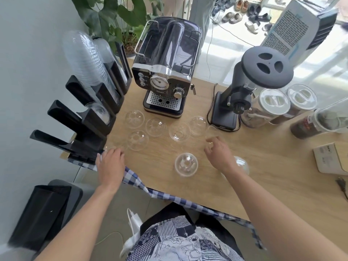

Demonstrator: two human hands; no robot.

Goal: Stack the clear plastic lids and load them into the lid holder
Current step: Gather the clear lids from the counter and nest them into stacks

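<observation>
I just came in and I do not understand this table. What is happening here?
A person is gathering clear plastic dome lids scattered on the light wooden table in front of the black espresso machine. The left hand rests at the table's left edge by the black lid holder, which already carries a tall stack of lids. The right hand reaches among the loose lids, such as one nearby. Whether either hand grips a lid is unclear.

Bare forearms with no sleeves, blue-and-white patchwork-print garment [180, 240] with dark panels at the lap
</observation>
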